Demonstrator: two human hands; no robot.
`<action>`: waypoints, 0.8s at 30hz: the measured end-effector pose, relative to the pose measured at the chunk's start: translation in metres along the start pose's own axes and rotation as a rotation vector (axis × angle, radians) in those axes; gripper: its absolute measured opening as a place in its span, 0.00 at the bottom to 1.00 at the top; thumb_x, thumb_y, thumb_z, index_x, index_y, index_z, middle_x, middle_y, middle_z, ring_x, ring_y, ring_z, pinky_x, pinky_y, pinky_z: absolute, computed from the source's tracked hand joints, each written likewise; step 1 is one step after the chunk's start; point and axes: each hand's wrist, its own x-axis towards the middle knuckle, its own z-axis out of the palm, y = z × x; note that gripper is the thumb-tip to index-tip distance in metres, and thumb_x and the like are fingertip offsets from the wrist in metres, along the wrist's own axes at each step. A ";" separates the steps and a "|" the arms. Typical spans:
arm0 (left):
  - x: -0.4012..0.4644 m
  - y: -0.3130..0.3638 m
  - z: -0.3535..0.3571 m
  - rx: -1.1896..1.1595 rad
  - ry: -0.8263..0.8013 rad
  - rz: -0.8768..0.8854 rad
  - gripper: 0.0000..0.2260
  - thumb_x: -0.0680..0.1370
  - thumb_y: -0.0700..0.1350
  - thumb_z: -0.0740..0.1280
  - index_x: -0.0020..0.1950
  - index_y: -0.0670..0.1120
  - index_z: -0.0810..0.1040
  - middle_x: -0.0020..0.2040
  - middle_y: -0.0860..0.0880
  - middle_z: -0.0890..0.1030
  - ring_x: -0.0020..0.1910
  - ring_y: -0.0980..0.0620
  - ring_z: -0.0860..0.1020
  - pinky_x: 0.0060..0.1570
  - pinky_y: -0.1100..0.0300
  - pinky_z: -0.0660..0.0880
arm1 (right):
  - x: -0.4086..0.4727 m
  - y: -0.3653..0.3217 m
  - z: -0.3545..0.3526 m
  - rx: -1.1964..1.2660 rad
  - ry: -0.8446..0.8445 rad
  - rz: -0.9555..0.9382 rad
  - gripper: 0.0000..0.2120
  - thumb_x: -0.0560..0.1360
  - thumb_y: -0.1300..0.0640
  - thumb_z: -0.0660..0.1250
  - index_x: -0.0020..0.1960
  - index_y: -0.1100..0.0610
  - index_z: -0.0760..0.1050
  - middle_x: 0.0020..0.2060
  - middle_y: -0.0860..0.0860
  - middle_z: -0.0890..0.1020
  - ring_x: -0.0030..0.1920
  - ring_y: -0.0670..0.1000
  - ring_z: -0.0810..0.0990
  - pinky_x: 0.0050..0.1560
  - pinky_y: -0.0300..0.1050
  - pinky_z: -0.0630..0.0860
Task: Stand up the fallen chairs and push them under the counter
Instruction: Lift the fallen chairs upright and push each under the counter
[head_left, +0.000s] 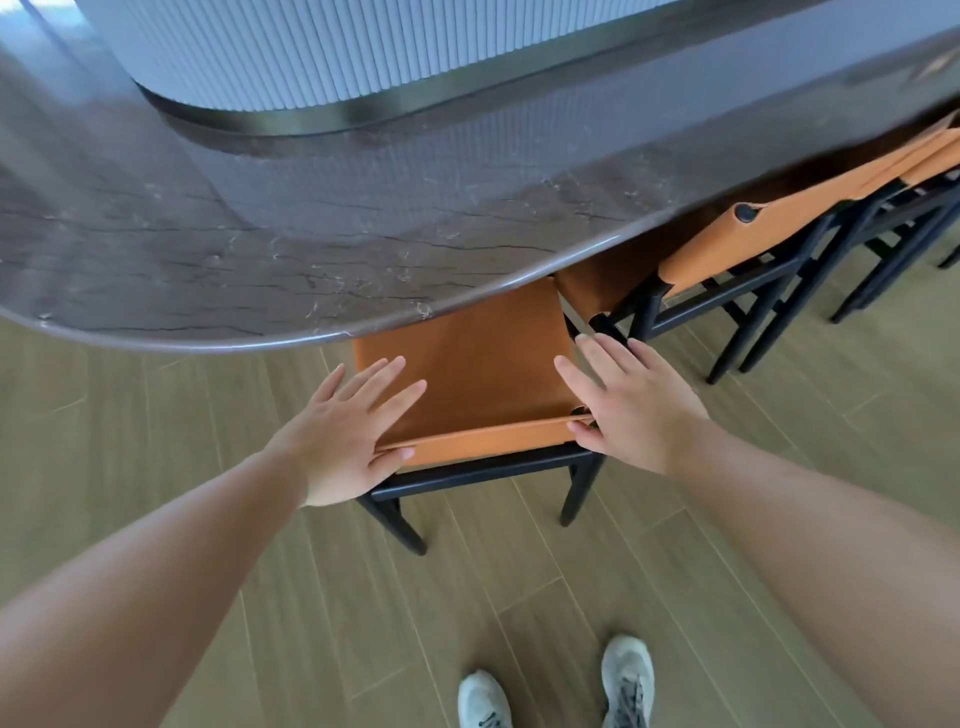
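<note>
Left fingers (387, 379): yours lie straight and spread, held flat over the seat; the thumb sits on the backrest's top edge.
Left hand (348, 436): open-palmed at the left end of the backrest, gripping nothing.
Right fingers (597, 358): straight and fanned forward; the thumb rests on the right end of the backrest.
Right hand (631, 405): flat and relaxed, nothing clasped.
Chair (467, 374): upright on its black legs, orange seat partly tucked beneath the counter edge, directly between your hands.
Counter (208, 249): dark marbled top with a rounded rim.
Neighbouring chair (727, 244): upright just to the right, also tucked under.
Floor (156, 467): wood planks.
Shoes (556, 686): your pale trainers, behind the chair.
</note>
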 end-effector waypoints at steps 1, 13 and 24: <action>-0.001 0.000 -0.001 0.034 0.041 0.021 0.33 0.79 0.67 0.40 0.81 0.56 0.42 0.82 0.47 0.45 0.81 0.49 0.46 0.78 0.45 0.46 | 0.003 0.002 0.000 -0.014 0.005 -0.012 0.35 0.76 0.39 0.64 0.75 0.58 0.65 0.71 0.64 0.70 0.71 0.64 0.69 0.68 0.62 0.69; 0.010 0.009 -0.005 0.149 0.127 0.044 0.27 0.80 0.58 0.52 0.73 0.45 0.72 0.77 0.39 0.63 0.75 0.38 0.66 0.69 0.33 0.64 | 0.021 0.030 -0.001 -0.045 0.043 -0.109 0.37 0.74 0.38 0.69 0.73 0.61 0.68 0.71 0.63 0.71 0.70 0.65 0.71 0.69 0.64 0.69; 0.048 0.005 -0.025 0.144 0.155 -0.034 0.26 0.80 0.55 0.53 0.72 0.44 0.74 0.74 0.41 0.69 0.75 0.40 0.62 0.75 0.43 0.49 | 0.076 0.081 0.002 -0.072 0.107 -0.184 0.41 0.75 0.35 0.64 0.76 0.60 0.60 0.74 0.63 0.66 0.73 0.64 0.65 0.72 0.63 0.65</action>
